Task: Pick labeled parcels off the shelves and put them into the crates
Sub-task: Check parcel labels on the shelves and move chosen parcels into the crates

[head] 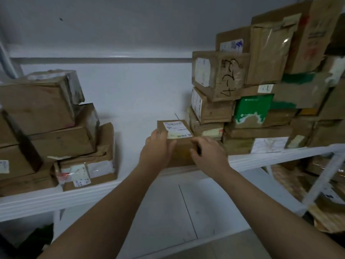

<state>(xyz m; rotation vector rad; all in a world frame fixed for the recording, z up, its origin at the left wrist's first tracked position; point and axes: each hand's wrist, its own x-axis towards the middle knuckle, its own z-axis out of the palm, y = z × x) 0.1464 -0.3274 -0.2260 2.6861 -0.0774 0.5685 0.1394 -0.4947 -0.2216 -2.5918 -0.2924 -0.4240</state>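
Left hand (158, 146) and right hand (207, 154) are wrapped round the mid-frame parcel (183, 156) being picked. Lifting it off the shelf (93, 193) is required next.

The left hand (158, 148) and right hand (207, 154) cover the near half of the small parcel (176, 136) they grip, so its front face and lower corners are hidden, as are most fingertips behind its sides. The print on its white label (177, 128) is too small to read. The left stack of boxes (46, 116) is cut off by the left edge, the right stack (261, 81) by the top and right edges. The brown pile (324, 217) low at right is blurred, and a dark shape (37, 238) at bottom left cannot be told
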